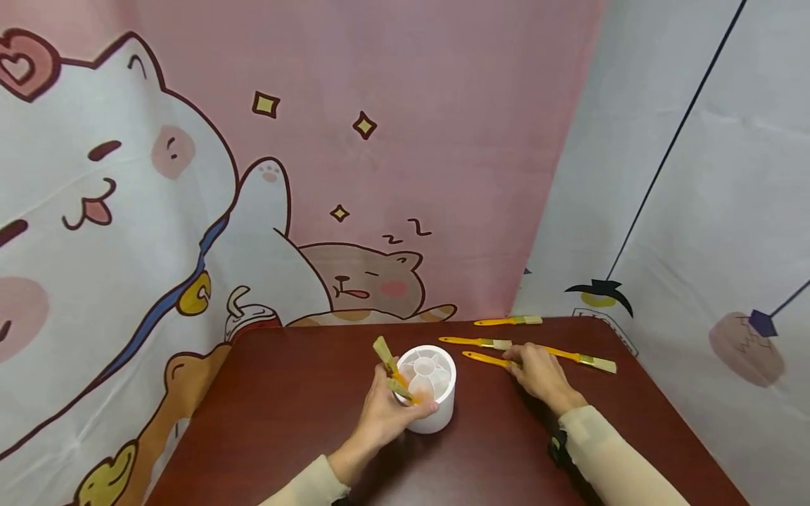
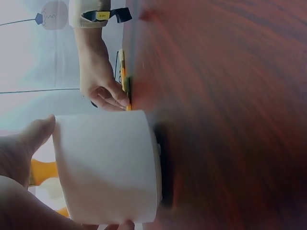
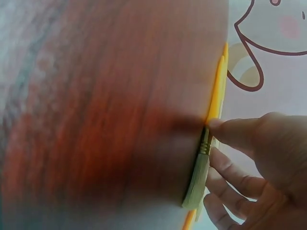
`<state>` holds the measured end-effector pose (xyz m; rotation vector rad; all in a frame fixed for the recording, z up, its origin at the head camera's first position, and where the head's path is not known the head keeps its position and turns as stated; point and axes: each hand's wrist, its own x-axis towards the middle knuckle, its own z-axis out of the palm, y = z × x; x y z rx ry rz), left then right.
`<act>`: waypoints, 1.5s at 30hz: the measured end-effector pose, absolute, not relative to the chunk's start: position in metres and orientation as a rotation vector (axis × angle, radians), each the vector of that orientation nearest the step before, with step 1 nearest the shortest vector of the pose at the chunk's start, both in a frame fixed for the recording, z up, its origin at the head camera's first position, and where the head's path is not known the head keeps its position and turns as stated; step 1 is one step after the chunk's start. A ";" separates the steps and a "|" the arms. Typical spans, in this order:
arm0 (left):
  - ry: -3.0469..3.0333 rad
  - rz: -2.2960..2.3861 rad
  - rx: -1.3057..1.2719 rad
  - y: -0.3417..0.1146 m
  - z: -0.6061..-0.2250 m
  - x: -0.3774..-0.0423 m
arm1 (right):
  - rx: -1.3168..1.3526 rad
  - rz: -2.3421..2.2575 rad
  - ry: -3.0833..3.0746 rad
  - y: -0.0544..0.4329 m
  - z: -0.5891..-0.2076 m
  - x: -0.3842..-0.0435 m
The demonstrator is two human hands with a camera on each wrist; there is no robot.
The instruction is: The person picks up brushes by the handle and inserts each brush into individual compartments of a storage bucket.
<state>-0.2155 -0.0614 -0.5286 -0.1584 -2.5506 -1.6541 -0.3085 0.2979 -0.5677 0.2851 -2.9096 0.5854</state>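
Note:
My left hand [image 1: 386, 414] grips a white round holder [image 1: 439, 414] by its side and rim, with the thumb at the rim in the left wrist view. Inside, the holder is divided into several compartments. Two paintbrushes, one with pale bristles [image 1: 383, 351] leaning left, stand in it bristles up. To the right, my right hand [image 1: 541, 376] pinches a yellow-handled paintbrush [image 1: 484, 358] lying along the table. The right wrist view puts the thumb near the ferrule of this paintbrush [image 3: 205, 146], its bristles beside the curled fingers.
More yellow paintbrushes lie about the right hand: one at the back edge [image 1: 506, 321], one just in front of it [image 1: 474, 342], and one reaching right [image 1: 588, 360]. The dark red-brown table [image 1: 285, 407] meets cartoon-printed cloth [image 1: 455, 176] behind and at the sides.

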 end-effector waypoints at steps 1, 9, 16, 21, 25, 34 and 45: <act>-2.552 -1.682 -0.169 -0.062 -0.528 -0.216 | 0.285 0.592 -2.915 0.298 -0.567 -0.308; -2.523 -1.926 -0.284 -0.073 -0.528 -0.222 | 0.220 0.672 -2.979 0.297 -0.559 -0.304; -2.532 -2.023 -0.352 -0.080 -0.526 -0.225 | 0.191 0.709 -2.993 0.298 -0.559 -0.302; -2.560 -2.041 -0.363 -0.083 -0.525 -0.228 | 0.188 0.734 -2.985 0.299 -0.557 -0.299; -2.595 -2.020 -0.360 -0.084 -0.526 -0.230 | 0.213 0.748 -2.950 0.299 -0.554 -0.297; -2.580 -2.031 -0.366 -0.084 -0.527 -0.232 | 0.277 0.817 -2.808 0.292 -0.542 -0.290; -2.533 -1.849 -0.246 -0.072 -0.527 -0.218 | 0.275 0.918 -2.609 0.277 -0.509 -0.272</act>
